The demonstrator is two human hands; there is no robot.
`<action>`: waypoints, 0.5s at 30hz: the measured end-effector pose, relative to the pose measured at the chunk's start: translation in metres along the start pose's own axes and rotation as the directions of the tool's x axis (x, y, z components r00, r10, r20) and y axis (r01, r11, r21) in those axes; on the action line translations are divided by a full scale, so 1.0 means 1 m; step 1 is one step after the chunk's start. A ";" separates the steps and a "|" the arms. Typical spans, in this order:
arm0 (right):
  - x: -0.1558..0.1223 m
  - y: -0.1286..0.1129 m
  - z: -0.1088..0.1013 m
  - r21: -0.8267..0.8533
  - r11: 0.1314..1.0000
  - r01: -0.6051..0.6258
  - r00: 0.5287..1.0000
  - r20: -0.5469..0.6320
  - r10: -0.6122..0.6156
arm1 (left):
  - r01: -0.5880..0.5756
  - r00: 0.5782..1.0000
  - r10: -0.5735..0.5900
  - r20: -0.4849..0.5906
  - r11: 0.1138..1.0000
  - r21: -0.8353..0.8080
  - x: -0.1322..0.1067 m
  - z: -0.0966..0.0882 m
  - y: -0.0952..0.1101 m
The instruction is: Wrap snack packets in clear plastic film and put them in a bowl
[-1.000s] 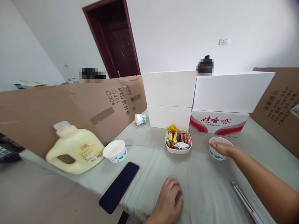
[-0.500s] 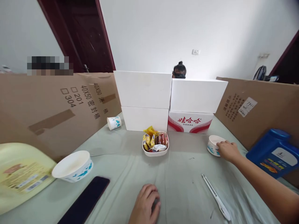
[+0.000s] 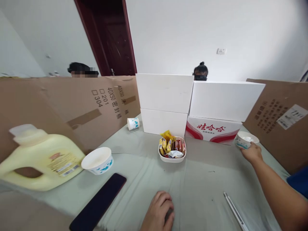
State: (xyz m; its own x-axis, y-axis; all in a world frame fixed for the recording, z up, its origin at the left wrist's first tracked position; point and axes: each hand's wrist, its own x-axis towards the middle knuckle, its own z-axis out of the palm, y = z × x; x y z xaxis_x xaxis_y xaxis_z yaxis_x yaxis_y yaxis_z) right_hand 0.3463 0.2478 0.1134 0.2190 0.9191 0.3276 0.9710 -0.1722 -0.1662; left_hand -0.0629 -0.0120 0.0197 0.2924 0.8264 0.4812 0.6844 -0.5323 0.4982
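Observation:
My right hand is stretched out to the far right and grips a white paper bowl with a blue pattern, held just off the cloth near the red-and-white carton. My left hand rests on the pale green cloth at the near edge, fingers curled over a small dark thing I cannot make out. A white dish of wrapped snacks stands in the middle. A second paper bowl sits to the left.
A yellow jug lies at the left, a dark phone near the front edge, a pen at the right. White boxes and cardboard walls enclose the table. A small cup lies tipped. Two people sit behind the walls.
My right hand has carried the paper bowl further right and back, lifting it off the cloth. My left hand has stayed put. The view swung back left, showing the yellow jug again.

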 end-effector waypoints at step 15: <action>-0.125 -0.204 0.032 0.242 0.754 0.610 0.722 0.221 -0.655 | 0.181 0.983 -0.181 0.013 0.978 -0.099 0.001 -0.001 0.012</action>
State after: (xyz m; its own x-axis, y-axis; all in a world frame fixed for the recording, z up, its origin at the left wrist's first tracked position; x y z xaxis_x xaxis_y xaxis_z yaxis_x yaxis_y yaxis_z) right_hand 0.1173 0.1792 0.0762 -0.4995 0.8550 0.1396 0.8427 0.5169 -0.1505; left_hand -0.0549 -0.0184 0.0270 0.1728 0.9114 0.3734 0.6565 -0.3892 0.6462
